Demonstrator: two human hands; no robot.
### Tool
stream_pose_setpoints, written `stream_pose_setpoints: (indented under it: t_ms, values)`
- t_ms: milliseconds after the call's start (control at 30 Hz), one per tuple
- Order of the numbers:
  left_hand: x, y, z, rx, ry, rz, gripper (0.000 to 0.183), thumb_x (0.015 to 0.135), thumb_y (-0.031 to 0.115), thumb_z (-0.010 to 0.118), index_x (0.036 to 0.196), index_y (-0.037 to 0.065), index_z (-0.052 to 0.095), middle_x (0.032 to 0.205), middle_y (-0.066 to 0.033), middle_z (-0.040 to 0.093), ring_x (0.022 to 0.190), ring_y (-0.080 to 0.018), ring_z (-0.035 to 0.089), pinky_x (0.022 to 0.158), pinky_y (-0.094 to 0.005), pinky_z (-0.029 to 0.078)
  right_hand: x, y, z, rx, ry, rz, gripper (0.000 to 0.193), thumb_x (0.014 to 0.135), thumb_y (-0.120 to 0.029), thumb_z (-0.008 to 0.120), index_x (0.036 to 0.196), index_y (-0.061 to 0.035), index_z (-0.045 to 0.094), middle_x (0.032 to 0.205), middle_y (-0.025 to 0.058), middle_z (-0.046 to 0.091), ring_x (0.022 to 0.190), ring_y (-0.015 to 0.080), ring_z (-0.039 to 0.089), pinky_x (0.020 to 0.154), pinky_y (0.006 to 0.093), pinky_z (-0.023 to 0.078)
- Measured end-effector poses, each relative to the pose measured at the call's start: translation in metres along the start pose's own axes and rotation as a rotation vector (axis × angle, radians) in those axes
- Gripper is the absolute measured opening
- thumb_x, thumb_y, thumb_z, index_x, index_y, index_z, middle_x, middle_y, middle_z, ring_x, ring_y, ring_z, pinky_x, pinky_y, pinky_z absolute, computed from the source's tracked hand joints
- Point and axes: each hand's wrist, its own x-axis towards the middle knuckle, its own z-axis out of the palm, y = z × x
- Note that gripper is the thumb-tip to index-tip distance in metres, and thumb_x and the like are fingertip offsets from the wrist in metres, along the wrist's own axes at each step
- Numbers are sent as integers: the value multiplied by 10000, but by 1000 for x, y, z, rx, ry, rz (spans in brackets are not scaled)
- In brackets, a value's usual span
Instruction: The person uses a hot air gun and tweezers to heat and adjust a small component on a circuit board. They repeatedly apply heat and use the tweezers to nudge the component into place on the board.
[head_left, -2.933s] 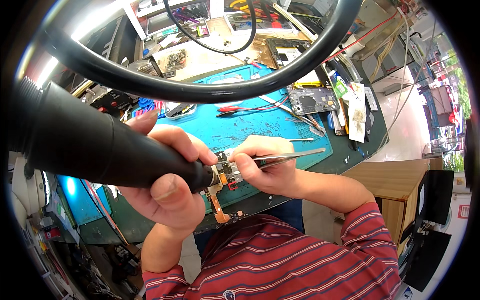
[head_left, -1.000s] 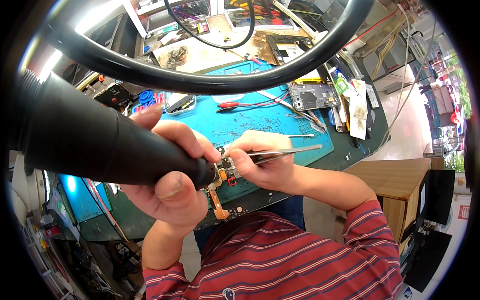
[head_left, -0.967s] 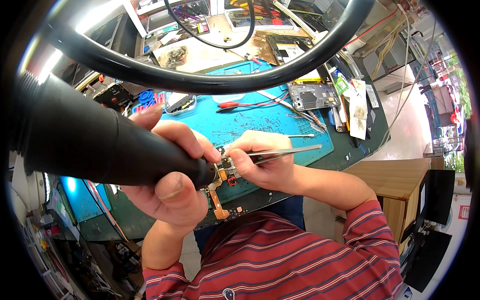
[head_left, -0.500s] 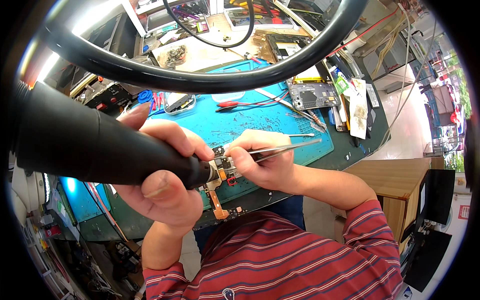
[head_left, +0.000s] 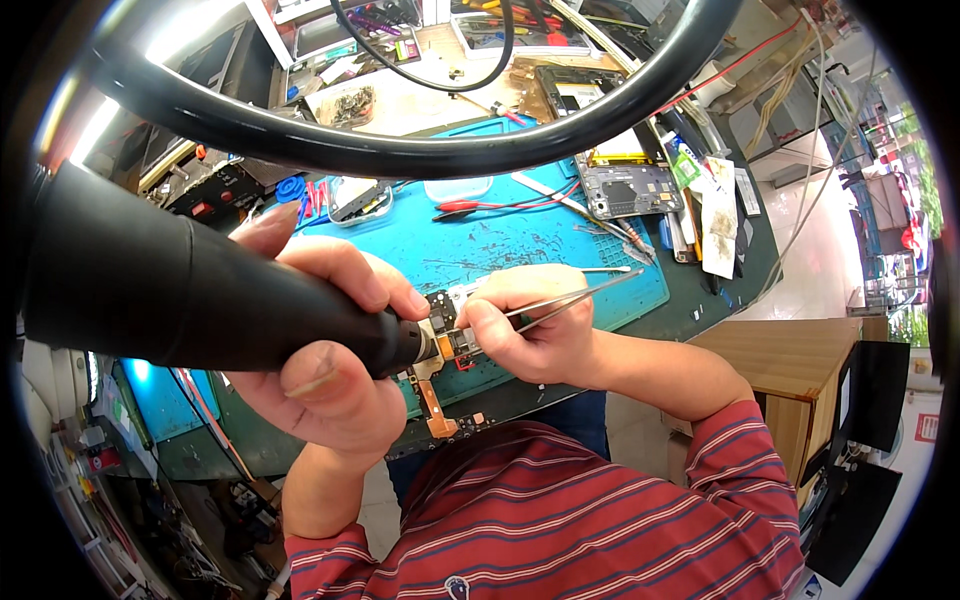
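My left hand (head_left: 350,402) wraps its fingers round a fat black tube (head_left: 200,290). My right hand (head_left: 537,325) pinches thin silver metal tweezers (head_left: 612,285) by a little black-and-orange circuit board (head_left: 440,318), near the tube's end.

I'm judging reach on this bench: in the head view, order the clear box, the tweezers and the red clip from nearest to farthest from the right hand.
From the right hand:
1. Tweezers: held in it.
2. Red clip: ahead, to its left.
3. Clear box: also ahead, farther left.
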Motion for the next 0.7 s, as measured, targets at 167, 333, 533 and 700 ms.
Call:
stream_pose_setpoints:
  t_ms: [167, 333, 533, 700]
  values:
    - [-1, -1, 0, -3, -4, 3, 875, 847, 596, 563, 1272, -112, 273, 771, -123, 559, 557, -185, 576, 528, -279, 498, -1, -5, -2, -12, -24, 45, 94, 763, 10, 582, 701, 12, 653, 592, 92, 611, 490, 175, 578, 471, 276, 468]
    - [0, -3, 5, 53, 11, 59, 781, 886, 614, 478, 1252, -60, 331, 766, -76, 485, 519, -158, 520, 481, -272, 465, -1, -5, 0, -14, -25, 64, 91, 757, 8, 589, 698, 7, 658, 593, 91, 615, 490, 174, 579, 474, 273, 470]
    - [-1, -4, 5, 74, 19, 44, 804, 878, 637, 464, 1258, -59, 329, 776, -74, 475, 523, -155, 516, 490, -269, 462, -1, -4, 0, -21, -17, 69, 96, 760, 1, 588, 694, 5, 659, 601, 89, 623, 489, 173, 583, 471, 270, 472]
    - [0, -3, 4, 75, 11, 54, 800, 880, 636, 462, 1263, -53, 331, 779, -72, 472, 528, -155, 517, 495, -271, 463, 0, -2, 1, -23, -16, 24, 55, 778, -13, 617, 729, -18, 644, 570, 59, 597, 464, 164, 569, 429, 279, 444]
